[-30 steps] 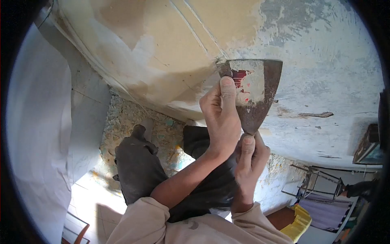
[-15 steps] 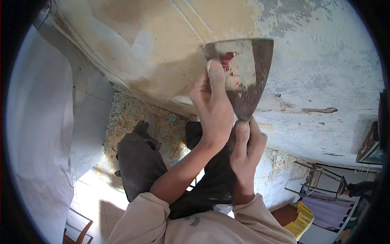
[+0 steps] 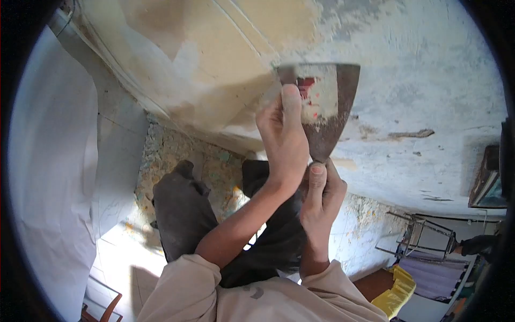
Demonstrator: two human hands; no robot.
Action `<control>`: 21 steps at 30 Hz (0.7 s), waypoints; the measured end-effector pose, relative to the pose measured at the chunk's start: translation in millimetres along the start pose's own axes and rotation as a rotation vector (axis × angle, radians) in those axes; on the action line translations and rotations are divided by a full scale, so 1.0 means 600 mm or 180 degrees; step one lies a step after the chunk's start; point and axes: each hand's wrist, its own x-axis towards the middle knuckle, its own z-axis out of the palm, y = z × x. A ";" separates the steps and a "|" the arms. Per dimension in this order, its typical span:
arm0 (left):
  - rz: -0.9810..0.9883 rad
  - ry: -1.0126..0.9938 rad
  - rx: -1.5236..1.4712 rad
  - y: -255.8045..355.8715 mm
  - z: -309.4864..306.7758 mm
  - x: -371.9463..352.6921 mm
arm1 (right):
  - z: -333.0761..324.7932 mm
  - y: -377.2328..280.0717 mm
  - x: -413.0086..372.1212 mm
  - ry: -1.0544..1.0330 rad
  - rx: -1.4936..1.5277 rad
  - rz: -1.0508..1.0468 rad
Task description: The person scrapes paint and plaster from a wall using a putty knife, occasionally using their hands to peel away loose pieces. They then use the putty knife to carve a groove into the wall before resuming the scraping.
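A wide scraper (image 3: 335, 107) with a dark metal blade and a worn pale and red label lies against the patchy wall (image 3: 418, 75). My left hand (image 3: 284, 134) grips the blade's left side, its thumb on the front near the label and its other fingers hidden behind. At the narrow neck below the blade, my right hand (image 3: 323, 196) is closed round the scraper, which hides the handle. The blade's broad edge points up, where beige coating meets bare bluish-white surface.
White cloth (image 3: 53, 161) hangs at the left. Chipped rubble (image 3: 166, 145) covers the ground by my legs. At the right are a framed object (image 3: 485, 180), a metal rack (image 3: 429, 239), yellow cloth (image 3: 399, 290) and part of another person's arm (image 3: 475, 246).
The scraper and both my hands sit slightly lower in view. The wall's marks have shifted left, and the camera view has moved a little.
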 end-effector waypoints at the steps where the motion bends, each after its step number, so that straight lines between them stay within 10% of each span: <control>1: -0.0146 -0.0052 -0.0046 0.002 -0.007 -0.006 | -0.003 -0.004 -0.005 -0.0130 0.0143 0.0075; 21: -0.0018 -0.0117 -0.0177 0.015 0.002 0.017 | -0.008 -0.013 0.017 -0.0056 -0.0123 -0.0113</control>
